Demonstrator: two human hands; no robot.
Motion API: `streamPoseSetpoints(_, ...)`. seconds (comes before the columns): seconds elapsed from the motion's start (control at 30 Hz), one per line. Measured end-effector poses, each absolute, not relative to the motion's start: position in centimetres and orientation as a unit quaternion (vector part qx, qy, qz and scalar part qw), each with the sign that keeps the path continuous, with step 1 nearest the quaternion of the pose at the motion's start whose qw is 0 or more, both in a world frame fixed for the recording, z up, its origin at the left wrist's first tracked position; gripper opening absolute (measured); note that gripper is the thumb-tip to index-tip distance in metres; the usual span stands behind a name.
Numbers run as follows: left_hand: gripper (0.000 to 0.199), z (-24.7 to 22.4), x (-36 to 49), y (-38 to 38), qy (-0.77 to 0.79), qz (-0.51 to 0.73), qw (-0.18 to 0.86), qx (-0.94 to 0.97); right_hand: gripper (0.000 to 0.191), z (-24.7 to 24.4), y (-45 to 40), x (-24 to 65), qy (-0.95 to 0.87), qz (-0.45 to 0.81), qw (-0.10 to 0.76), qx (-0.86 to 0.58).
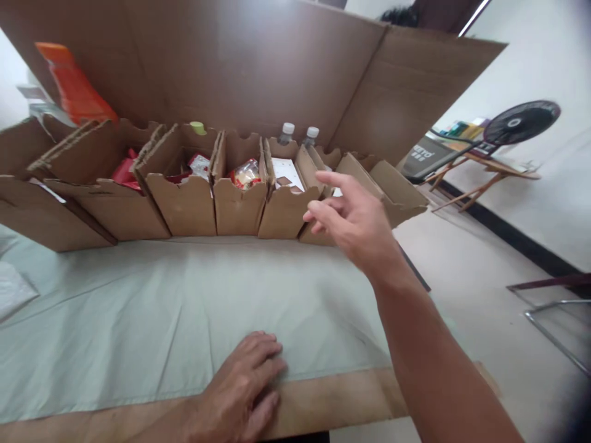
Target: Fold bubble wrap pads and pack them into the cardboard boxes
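Note:
My right hand hovers in front of the cardboard boxes on the right side of the row, thumb and index finger apart, with nothing between them. Just left of it, a cardboard box holds a white card-like item. Resting near the table's front edge, my left hand lies on the pale green cloth with its fingers loosely stretched out. The box in the middle contains a clear and red food packet. Farther left, a red packet sits in a wider box.
A tall cardboard panel stands behind the boxes. Two clear bottles with white caps and an orange bottle rise behind the row. At right are a black fan and a wooden stand. Clear plastic lies at left.

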State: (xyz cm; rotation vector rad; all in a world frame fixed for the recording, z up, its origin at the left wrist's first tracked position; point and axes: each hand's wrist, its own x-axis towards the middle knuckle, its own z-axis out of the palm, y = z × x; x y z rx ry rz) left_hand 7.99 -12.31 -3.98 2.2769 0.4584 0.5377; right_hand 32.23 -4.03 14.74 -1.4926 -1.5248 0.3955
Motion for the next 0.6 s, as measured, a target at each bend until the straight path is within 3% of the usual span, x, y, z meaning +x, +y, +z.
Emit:
streamPoseSetpoints(0.07, 0.048, -3.4, 8.4, -12.3, 0.165, 0.186, 0.362, 0.898, 0.052, 14.0, 0.4, 33.1, -0.629, 0.156, 0.360, -0.672)
streamPoseSetpoints(0.13, 0.046, -3.3, 8.6, -12.2, 0.154, 0.191, 0.363, 0.899, 0.032, 12.9, 3.3, 33.5, -0.630, 0.141, 0.290, -0.707)
streamPoseSetpoints(0.2, 0.043, -3.4, 8.6, -12.1, 0.156, 0.222, 0.364, 0.891, 0.014, 11.9, 4.4, 33.3, -0.630, 0.121, 0.274, -0.717)
streamPoseSetpoints(0.27, 0.038, -3.6, 8.3, -12.0, 0.172, 0.262, 0.371, 0.874, 0.016, 11.3, 3.6, 32.7, -0.629, 0.102, 0.287, -0.715)
streamPoseSetpoints(0.4, 0.038, -4.1, 7.8, -11.7, 0.245, 0.348, 0.374, 0.824, 0.014, 11.8, -3.4, 31.3, -0.640, 0.076, 0.296, -0.705)
streamPoseSetpoints(0.6, 0.074, -4.7, 7.3, -10.9, 0.369, 0.441, 0.363, 0.733, 0.024, 11.6, -20.7, 35.0, -0.643, 0.097, 0.254, -0.716)
